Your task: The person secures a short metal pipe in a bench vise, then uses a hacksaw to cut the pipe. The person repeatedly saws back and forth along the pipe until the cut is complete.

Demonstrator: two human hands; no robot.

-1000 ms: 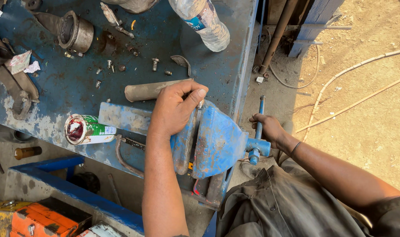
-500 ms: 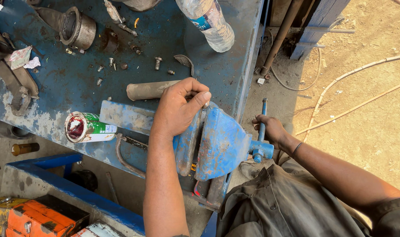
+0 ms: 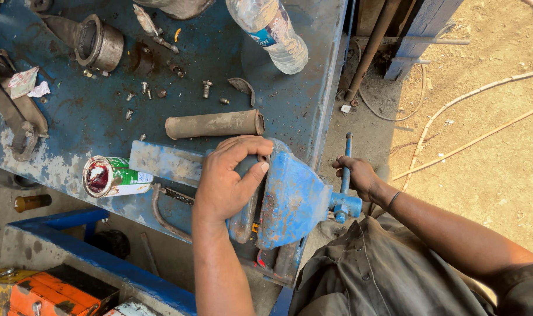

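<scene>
Near your left hand a small round tin can with a green and white label lies on its side on the blue table. At the table's top edge lies a clear plastic bottle with a blue and white label.

blue bench vise, paint worn and rust-streaked, bolted at workbench edge; blue handle bar standing near upright through the screw end, right of body.
</scene>
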